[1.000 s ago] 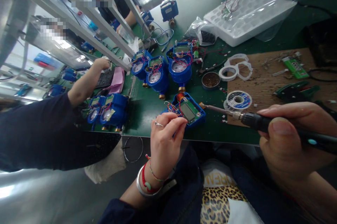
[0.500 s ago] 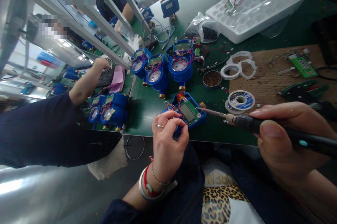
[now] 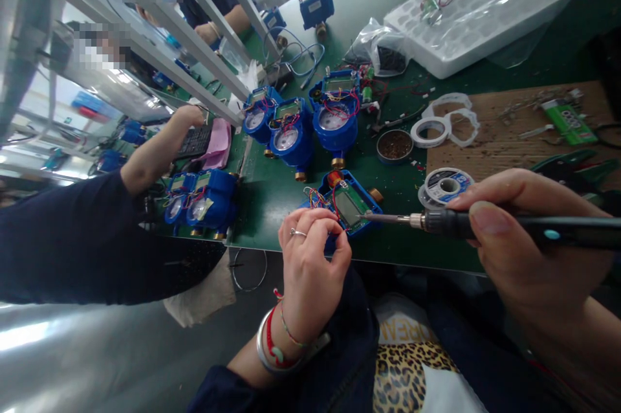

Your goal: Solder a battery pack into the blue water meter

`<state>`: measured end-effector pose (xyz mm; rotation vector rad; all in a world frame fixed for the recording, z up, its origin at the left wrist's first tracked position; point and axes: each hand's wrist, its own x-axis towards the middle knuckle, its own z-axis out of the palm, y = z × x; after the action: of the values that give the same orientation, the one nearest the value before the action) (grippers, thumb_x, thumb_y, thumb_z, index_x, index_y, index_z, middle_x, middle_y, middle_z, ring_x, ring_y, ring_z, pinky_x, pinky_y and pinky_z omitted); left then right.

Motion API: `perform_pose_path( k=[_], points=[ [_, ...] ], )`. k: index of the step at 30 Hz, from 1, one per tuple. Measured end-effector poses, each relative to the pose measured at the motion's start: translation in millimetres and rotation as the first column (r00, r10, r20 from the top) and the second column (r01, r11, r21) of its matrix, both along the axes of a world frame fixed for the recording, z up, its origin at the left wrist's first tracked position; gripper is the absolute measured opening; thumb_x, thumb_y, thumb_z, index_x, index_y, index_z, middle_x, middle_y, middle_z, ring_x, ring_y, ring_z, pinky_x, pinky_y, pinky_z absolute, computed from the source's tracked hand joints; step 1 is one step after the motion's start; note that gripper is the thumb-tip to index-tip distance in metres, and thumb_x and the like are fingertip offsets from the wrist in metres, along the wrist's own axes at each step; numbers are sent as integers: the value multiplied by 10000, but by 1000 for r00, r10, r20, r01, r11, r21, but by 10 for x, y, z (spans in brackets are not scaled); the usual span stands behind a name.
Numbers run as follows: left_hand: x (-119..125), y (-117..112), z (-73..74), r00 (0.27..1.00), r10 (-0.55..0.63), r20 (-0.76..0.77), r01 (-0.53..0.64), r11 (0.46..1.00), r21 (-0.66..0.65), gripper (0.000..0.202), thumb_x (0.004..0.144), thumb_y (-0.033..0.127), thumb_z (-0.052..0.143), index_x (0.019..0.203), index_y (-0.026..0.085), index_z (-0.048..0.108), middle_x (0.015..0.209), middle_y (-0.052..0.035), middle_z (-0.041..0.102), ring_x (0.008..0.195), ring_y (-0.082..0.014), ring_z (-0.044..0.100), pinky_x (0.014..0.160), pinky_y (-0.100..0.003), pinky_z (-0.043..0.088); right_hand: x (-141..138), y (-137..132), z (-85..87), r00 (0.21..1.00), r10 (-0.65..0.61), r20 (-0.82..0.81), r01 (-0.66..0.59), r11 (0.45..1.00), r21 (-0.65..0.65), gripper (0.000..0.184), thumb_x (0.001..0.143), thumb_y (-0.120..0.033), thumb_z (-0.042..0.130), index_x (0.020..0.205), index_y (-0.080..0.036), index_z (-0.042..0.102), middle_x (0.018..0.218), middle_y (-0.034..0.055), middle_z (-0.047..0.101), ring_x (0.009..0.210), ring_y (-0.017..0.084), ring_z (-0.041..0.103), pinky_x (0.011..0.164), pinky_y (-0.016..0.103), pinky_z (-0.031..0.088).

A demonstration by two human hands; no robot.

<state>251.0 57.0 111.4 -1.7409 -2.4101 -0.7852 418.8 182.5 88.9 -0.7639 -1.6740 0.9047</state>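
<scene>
Fingers of the right hand are wrapped tight round the black handle of a soldering iron, and over the last second they have swung it in and down: the tip, which hung off to the side near the brass fitting, now sits over the near corner of the open blue water meter, right at the edge of its green board. The left hand has curled closer too, thumb and forefinger pinched shut on something fine at the meter's near-left corner (wire or solder, I cannot tell which). That reads as a joint about to be made. This meter lies near the bench edge, lid off, display showing, with red and yellow leads bunched at its left.
</scene>
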Motion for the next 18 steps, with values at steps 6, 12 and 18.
perform_pose_path(
  k=[6, 12, 18],
  points=[
    [-2, 6, 3, 1000, -7, 16, 7, 1000, -3, 119, 842, 96, 602, 776, 191, 573, 932, -35, 660, 991, -209, 542, 944, -411, 430, 11, 47, 13, 990, 124, 73, -128, 990, 55, 136, 871, -251, 600, 738, -228, 619, 664, -47, 587, 549, 69, 504, 475, 222, 370],
    [-8, 5, 10, 1000, -22, 9, 23, 1000, -12, 114, 843, 99, 599, 784, 194, 578, 931, -35, 656, 983, -207, 542, 978, -429, 425, -6, 81, -3, 977, 159, 141, -168, 984, 53, 132, 865, -244, 608, 733, -240, 611, 679, -60, 628, 573, 71, 564, 502, 207, 404],
    [3, 6, 21, 1000, -24, -5, 24, 999, -29, 115, 848, 102, 592, 784, 194, 569, 936, -32, 652, 960, -197, 557, 1022, -452, 402, -46, 98, 26, 965, 184, 186, -196, 979, 50, 131, 860, -246, 609, 729, -235, 604, 649, -71, 625, 540, 61, 564, 489, 180, 404]
  ],
)
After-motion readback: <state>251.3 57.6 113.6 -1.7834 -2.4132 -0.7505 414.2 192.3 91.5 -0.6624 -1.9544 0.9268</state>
